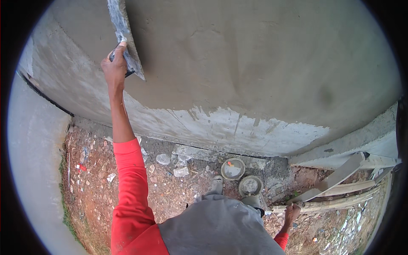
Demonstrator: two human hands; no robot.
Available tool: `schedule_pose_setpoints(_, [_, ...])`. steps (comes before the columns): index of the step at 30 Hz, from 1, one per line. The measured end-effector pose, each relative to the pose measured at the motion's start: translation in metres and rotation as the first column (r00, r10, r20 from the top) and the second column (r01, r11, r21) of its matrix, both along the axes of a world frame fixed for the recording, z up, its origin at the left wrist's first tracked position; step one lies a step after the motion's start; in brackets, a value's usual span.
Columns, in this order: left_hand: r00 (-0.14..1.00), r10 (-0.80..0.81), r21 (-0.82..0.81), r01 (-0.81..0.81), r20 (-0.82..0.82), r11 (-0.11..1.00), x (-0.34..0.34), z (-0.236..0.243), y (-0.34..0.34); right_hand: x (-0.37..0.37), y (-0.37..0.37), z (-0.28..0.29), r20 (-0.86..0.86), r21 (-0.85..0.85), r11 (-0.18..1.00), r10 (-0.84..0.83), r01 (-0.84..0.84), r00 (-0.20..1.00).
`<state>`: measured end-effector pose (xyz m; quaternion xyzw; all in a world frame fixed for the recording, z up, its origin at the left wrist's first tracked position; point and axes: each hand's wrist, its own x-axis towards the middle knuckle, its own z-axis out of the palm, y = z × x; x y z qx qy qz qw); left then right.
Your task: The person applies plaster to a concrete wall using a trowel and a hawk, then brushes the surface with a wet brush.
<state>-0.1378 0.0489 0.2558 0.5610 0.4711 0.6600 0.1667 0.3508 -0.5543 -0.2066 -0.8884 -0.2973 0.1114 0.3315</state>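
My left hand is raised at the upper left, closed on the handle of a long, flat plastering trowel smeared with pale plaster. The blade stands nearly upright against the grey plastered wall, which has a paler, ragged band along its bottom. My right hand hangs low at the right, its fingers curled, beside the wooden boards; whether it holds anything I cannot make out.
Two buckets stand by my feet at the wall's base. Leaning boards and poles occupy the lower right, below a concrete ledge. Rubble and litter cover the reddish ground. A pale grey surface borders the left.
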Motion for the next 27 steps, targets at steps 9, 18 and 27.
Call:
schedule_pose_setpoints(9, [0.992, -0.11, 0.047, 0.107, 0.063, 0.993, 0.192, -0.215, -0.106, 0.021, 0.082, 0.061, 0.082, -0.296, 0.949, 0.136, -0.106, 0.987])
schedule_pose_setpoints(18, [0.846, 0.12, -0.218, -0.004, 0.519, 0.976, -0.023, -0.222, 0.013, 0.065, -0.182, 0.042, 0.241, -0.517, 0.85, 0.037, 0.096, 0.97])
schedule_pose_setpoints(27, [0.846, 0.141, -0.27, 0.004, 0.514, 0.963, 0.242, -0.232, -0.1, 0.038, -0.134, 0.05, 0.061, -0.373, 0.91, -0.169, 0.18, 0.984])
